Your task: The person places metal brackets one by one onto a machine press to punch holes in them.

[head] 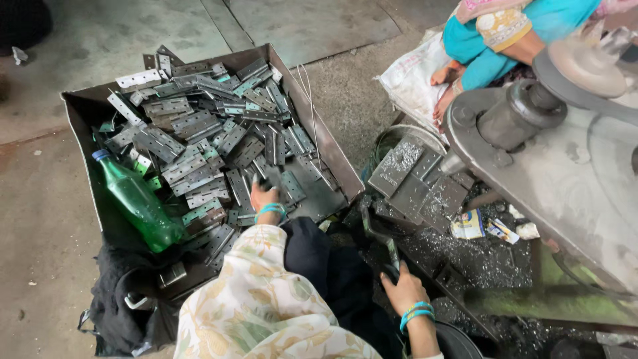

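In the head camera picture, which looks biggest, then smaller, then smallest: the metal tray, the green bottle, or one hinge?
1. Metal tray: by far the biggest; it holds the other two.
2. Green bottle: lying in the tray's left corner.
3. One hinge, beside the left hand: smallest. All sit in the tray, so nearness hardly matters.

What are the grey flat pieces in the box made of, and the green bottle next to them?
The hinges look like metal, likely steel: dull grey, flat plates with punched holes and a faint sheen. The left hand reaches into them. The bottle looks like plastic: see-through green with a blue cap. The box seems to be dark sheet metal, judging by its thin, stiff wall.
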